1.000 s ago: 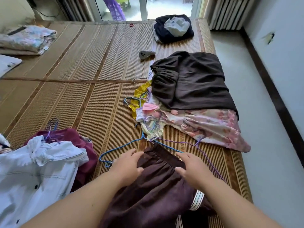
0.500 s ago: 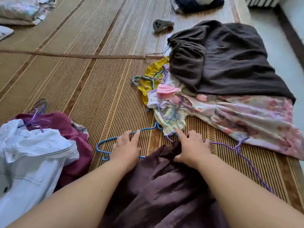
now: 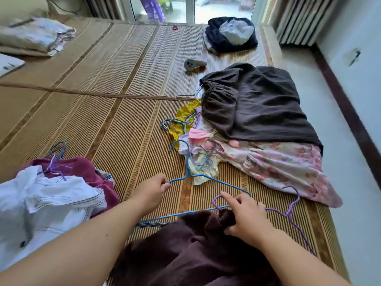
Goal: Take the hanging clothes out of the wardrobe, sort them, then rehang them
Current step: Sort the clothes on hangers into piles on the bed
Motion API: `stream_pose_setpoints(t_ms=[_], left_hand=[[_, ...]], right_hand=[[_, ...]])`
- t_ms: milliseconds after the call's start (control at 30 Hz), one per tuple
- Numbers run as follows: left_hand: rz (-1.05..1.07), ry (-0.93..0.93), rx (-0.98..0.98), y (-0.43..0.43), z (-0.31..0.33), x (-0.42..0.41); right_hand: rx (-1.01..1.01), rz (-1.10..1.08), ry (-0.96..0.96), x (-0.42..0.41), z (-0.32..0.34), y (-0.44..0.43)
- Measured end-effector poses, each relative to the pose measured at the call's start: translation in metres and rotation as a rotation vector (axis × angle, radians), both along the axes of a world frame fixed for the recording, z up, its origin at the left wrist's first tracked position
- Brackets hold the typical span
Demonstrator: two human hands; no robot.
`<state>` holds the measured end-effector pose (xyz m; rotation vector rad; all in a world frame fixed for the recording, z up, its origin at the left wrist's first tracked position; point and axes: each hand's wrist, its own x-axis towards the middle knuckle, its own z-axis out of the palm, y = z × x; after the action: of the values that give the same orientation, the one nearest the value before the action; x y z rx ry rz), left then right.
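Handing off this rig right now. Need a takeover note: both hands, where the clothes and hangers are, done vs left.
Left hand: pinches the left arm of the blue hanger, which lies on the mat.
Right hand: grips the bunched top edge of the dark purple garment, beside the purple hanger.
Piles: white shirt over a maroon garment at left. Dark brown garment over a floral garment at right, with hangers tangled in.
Done: clothes are out on the mat.
Left: probably hanger the dark purple garment, finish sorting, rehang. Wardrobe not in view.
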<state>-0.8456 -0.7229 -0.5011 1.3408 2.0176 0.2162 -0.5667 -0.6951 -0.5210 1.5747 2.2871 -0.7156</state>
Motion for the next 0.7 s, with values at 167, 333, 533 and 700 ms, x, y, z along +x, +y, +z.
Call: stream_pose_setpoints(t_ms=[167,333,533,700], left_hand=[[-0.073,0.001,0.108,-0.021,0.084,-0.008],[-0.104,0.133,0.2,-0.044,0.171,-0.01],[-0.059,0.17,0.327,-0.074,0.268,-0.023],[-0.01,0.134,0.429,-0.102,0.336,-0.028]], right_hand=[[0.008,-0.067,0.086,-0.017,0.06,-0.006],[0.171,-0.015,0.216,-0.043,0.151,0.02],[0.201,0.116,0.089,-0.06,0.241,0.023],[0.395,0.123,0.2,-0.07,0.315,0.01]])
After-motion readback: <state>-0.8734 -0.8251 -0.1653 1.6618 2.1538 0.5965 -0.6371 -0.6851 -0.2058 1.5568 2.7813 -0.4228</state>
